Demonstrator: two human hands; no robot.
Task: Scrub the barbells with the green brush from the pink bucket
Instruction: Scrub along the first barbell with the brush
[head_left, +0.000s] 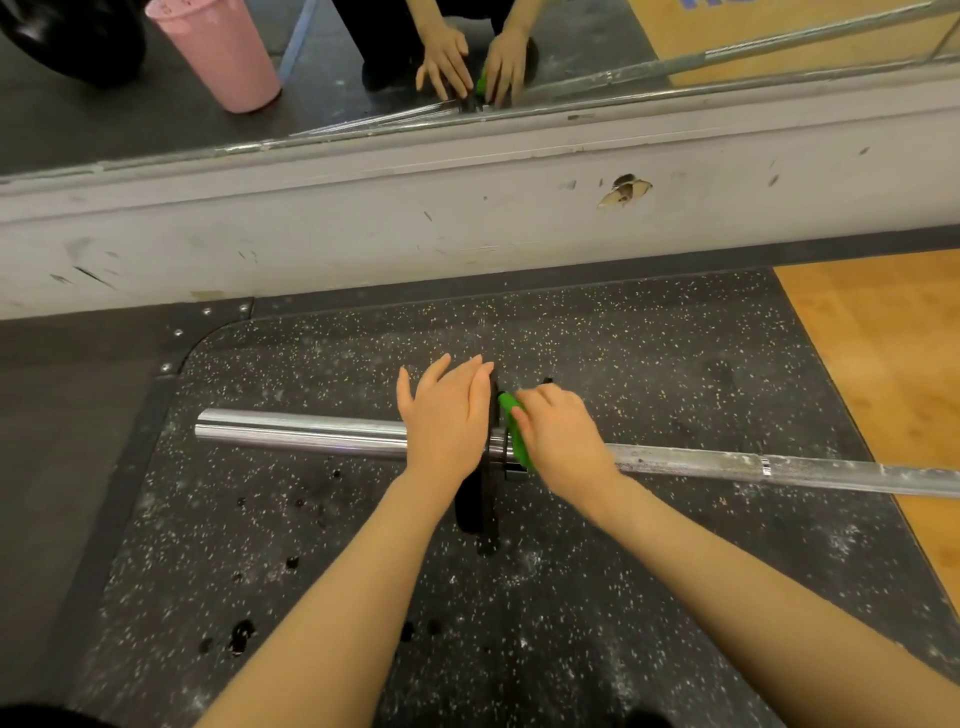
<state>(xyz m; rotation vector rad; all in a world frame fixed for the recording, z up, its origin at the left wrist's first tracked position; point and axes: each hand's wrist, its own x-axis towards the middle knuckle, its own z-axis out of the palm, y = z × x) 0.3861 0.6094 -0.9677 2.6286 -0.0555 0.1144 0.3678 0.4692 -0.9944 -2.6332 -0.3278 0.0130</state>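
A steel barbell (301, 431) lies across the speckled black mat, with a thin black plate (480, 504) standing on its sleeve. My left hand (445, 415) rests flat with straight fingers on the plate's top edge. My right hand (563, 436) grips the green brush (514, 423) and holds it against the bar's collar, just right of the plate. The chalky shaft (779, 467) runs off to the right. The pink bucket (218, 52) shows only as a reflection in the wall mirror, top left.
A scuffed white baseboard (363, 228) with a chipped hole runs under the mirror (571, 62) just beyond the mat. A wooden platform (883, 353) lies to the right. Grey floor (62, 467) lies left of the mat. The mirror reflects both hands and the bar.
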